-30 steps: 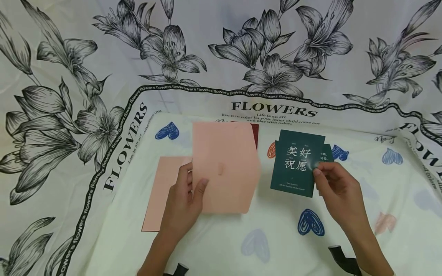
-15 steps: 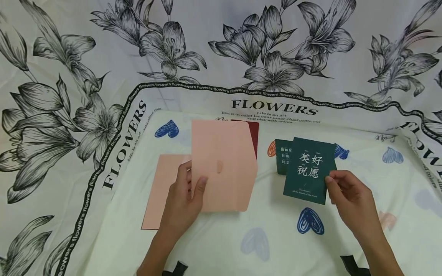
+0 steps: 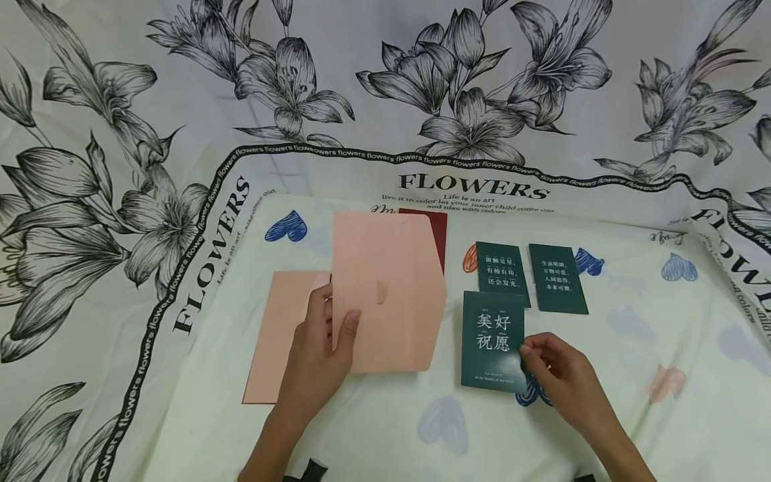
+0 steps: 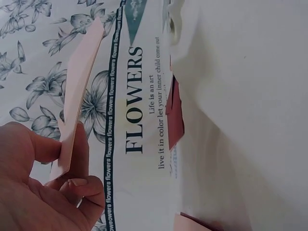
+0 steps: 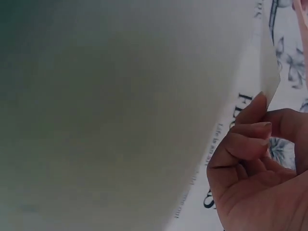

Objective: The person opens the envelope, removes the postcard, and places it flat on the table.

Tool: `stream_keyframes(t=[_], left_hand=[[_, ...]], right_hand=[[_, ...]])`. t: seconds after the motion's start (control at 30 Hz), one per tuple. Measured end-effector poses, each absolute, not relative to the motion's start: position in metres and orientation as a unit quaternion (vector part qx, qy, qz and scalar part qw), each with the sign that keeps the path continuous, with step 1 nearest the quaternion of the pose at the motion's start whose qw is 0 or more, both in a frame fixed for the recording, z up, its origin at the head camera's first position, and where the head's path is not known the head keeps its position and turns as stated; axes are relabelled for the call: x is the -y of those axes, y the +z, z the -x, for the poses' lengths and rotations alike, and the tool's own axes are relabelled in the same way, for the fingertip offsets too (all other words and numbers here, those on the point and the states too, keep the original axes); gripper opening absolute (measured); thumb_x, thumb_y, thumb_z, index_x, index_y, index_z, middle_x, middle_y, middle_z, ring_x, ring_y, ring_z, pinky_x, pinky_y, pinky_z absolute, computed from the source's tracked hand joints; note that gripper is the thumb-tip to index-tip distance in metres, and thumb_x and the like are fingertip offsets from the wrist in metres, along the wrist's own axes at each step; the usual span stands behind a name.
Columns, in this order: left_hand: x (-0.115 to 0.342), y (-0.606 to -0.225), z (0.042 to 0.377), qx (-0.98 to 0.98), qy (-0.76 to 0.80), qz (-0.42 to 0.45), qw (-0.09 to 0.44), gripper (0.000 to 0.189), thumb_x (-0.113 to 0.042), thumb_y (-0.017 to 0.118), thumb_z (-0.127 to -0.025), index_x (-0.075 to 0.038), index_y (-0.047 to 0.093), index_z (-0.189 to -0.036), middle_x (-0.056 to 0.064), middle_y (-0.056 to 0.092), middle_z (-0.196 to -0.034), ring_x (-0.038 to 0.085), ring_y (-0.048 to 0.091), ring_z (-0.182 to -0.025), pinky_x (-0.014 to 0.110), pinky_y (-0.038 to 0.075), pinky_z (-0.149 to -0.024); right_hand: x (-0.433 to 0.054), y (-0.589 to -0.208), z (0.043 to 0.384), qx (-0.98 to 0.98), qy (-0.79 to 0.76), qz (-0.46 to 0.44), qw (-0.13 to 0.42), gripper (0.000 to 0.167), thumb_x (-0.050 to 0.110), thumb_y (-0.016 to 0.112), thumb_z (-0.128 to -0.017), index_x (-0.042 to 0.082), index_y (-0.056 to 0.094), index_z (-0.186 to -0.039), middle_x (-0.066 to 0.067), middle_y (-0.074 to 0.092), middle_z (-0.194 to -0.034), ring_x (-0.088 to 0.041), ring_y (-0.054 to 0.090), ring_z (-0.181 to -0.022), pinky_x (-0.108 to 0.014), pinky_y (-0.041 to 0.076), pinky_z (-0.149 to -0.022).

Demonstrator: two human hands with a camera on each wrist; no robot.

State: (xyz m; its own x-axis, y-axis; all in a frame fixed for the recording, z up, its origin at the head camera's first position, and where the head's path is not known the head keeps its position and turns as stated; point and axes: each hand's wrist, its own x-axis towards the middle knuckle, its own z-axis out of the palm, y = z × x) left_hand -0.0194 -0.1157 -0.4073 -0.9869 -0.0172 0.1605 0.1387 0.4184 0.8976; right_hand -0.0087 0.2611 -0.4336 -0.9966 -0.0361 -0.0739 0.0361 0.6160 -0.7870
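In the head view my left hand (image 3: pixel 319 348) holds a pink envelope (image 3: pixel 391 268) upright by its left edge, thumb on the near face and fingers behind. The left wrist view shows this envelope (image 4: pixel 79 82) nearly edge-on between thumb and fingers. To its right, my right hand (image 3: pixel 566 378) pinches the right edge of a dark green card (image 3: pixel 490 365) with white Chinese characters. That card is raised above the cloth and overlaps the bottom of a smaller green card (image 3: pixel 500 268). In the right wrist view, thumb and fingertip pinch the card's pale edge (image 5: pixel 269 72).
Another small green card (image 3: pixel 557 281) lies at the back right. A second pink envelope (image 3: pixel 274 335) lies flat at left, partly behind my left hand. Something dark red (image 3: pixel 438 244) shows behind the held envelope. A flower-printed cloth (image 3: pixel 385 428) covers the surface.
My right hand first drew the green card rightward, then brought it left and toward me, uncovering the two smaller green cards. The left hand and its envelope stay nearly still.
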Motion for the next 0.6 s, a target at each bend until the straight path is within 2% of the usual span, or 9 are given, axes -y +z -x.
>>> stream_keyframes(t=[0.17, 0.6], left_hand=[[0.116, -0.407, 0.018, 0.836, -0.544, 0.036, 0.068, 0.045, -0.033, 0.059, -0.110, -0.016, 0.041, -0.148, -0.005, 0.074, -0.115, 0.009, 0.070, -0.084, 0.030, 0.056, -0.064], [0.118, -0.411, 0.016, 0.830, -0.553, 0.039, 0.067, 0.044, -0.032, 0.059, -0.110, -0.018, 0.041, -0.148, -0.008, 0.073, -0.113, 0.012, 0.066, -0.079, 0.030, 0.053, -0.061]], right_hand=[[-0.257, -0.438, 0.006, -0.896, -0.439, 0.008, 0.069, 0.013, 0.022, 0.066, -0.107, 0.009, 0.069, -0.111, 0.002, 0.068, -0.080, -0.014, 0.058, -0.067, -0.027, 0.047, -0.057], [-0.247, -0.442, 0.010, -0.909, -0.399, -0.042, 0.109, 0.021, 0.028, 0.070, -0.105, 0.008, 0.070, -0.111, 0.001, 0.071, -0.082, -0.014, 0.061, -0.070, -0.026, 0.047, -0.060]])
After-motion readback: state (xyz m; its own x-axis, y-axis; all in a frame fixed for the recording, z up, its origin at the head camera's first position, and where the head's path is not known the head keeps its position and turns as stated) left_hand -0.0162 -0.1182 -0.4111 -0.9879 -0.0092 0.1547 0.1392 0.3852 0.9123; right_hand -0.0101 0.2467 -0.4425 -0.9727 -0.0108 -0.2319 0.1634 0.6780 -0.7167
